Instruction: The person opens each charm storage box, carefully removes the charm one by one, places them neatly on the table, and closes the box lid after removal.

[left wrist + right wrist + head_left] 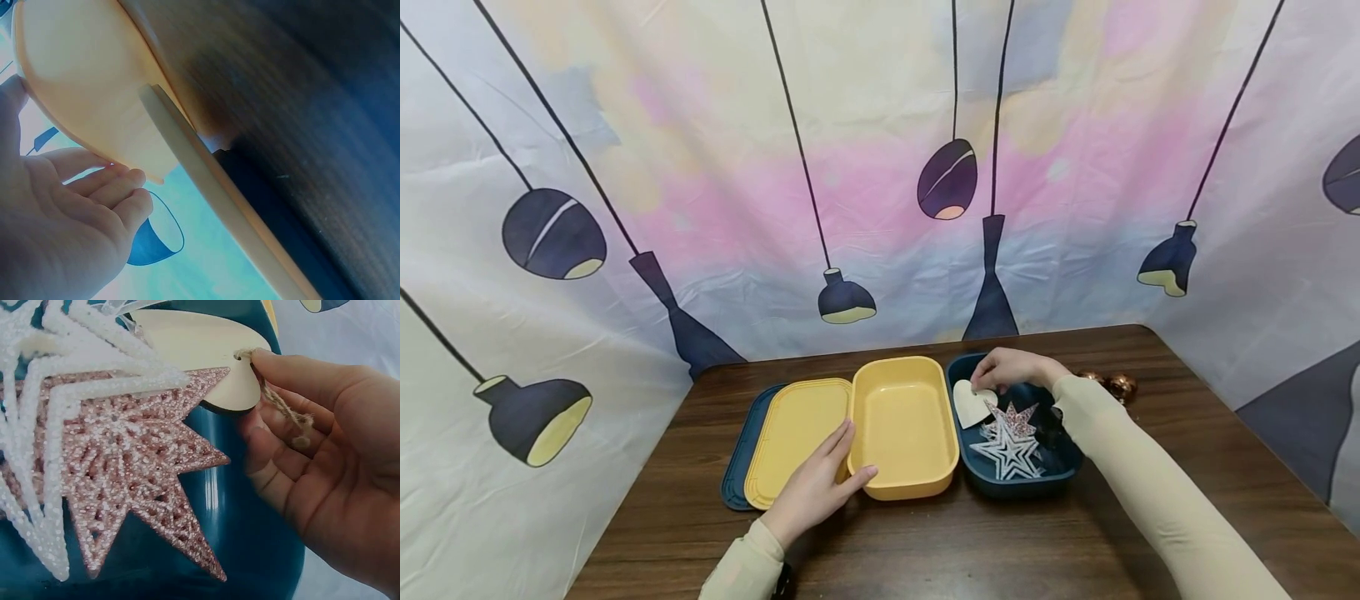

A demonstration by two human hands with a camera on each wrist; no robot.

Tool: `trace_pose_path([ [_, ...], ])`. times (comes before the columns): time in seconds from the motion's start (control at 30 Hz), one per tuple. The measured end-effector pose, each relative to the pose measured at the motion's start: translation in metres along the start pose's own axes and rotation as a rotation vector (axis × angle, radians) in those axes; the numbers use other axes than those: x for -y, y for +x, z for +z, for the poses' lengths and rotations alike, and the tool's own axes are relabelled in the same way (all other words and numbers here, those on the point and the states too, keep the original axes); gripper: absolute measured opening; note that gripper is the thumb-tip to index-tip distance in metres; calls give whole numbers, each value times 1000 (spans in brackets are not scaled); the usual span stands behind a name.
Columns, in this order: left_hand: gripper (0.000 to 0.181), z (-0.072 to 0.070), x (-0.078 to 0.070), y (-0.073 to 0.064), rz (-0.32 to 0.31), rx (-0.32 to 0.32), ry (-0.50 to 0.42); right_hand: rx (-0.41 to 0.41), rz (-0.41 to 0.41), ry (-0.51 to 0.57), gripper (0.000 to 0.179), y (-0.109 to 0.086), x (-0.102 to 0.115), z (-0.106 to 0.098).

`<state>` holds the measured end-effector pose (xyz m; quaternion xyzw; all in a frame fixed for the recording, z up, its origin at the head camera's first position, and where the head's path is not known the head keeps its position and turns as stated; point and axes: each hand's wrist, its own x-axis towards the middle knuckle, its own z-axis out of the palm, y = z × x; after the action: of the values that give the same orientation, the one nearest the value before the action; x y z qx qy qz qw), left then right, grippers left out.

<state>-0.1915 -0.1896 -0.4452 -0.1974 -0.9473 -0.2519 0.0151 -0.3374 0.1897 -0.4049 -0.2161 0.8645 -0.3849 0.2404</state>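
Observation:
My right hand (1017,368) reaches into the dark blue box (1022,487) and pinches a cream wooden heart ornament (972,406) at its upper edge. In the right wrist view, thumb and fingers are at the hole where a twine loop (281,406) passes through. Beside the heart lie a pink glitter star (131,444) and a white glitter star (56,406), which overlaps the pink one. My left hand (816,487) rests against the left side of the yellow box (902,429), fingers extended along its rim. Nothing lies inside the yellow box.
Left of the yellow box, a yellow lid (797,433) lies on a dark blue lid (737,479). Shiny copper balls (1122,387) sit right of the blue box, partly behind my right sleeve. A patterned cloth (880,167) hangs behind the wooden table (970,550).

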Motion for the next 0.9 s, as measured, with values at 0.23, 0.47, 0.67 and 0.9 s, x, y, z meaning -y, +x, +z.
trace_pose_path([
  [0.23, 95, 1, 0, 0, -2, -2, -5, -41, -32, -4, 24, 1, -2, -3],
  [0.47, 93, 2, 1, 0, 11, -12, 9, -83, -15, -10, 26, -2, -3, -7],
  [0.67, 93, 2, 1, 0, 13, -15, 3, -143, 17, -9, 30, -9, -4, -13],
  [0.9, 93, 1, 1, 0, 7, -8, 3, -211, 27, 16, 39, -32, -13, -30],
])
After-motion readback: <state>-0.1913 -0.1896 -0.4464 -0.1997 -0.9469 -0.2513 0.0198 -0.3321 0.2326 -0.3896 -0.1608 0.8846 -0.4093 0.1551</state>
